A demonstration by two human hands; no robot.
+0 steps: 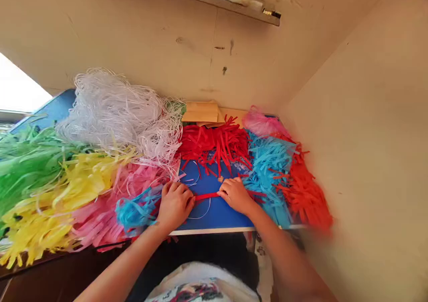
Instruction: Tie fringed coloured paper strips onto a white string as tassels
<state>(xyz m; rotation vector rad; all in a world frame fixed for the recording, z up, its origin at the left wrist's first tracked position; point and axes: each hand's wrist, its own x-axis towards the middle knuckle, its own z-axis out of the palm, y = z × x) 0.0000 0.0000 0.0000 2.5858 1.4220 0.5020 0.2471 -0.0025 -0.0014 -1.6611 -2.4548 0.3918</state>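
Observation:
A narrow red paper strip [206, 196] is stretched sideways just over the blue tabletop [214, 217]. My left hand [176, 202] is closed on its left end, beside a small bunch of blue fringed paper [137, 210]. At the other end, my right hand [236, 194] pinches the strip, with red ends showing past it towards the right. A thin white string [203, 212] curves below the strip and loops above it, partly hidden by my left hand. Behind both hands lies a pile of red fringed paper [217, 143].
White string [113, 110] is heaped at the back left. Green [26, 163], yellow [83, 177] and pink fringed paper [100, 221] spread along the left. Light-blue [270, 163] and orange-red fringes [307, 195] lie right, near the wall. A shelf [214, 1] hangs above.

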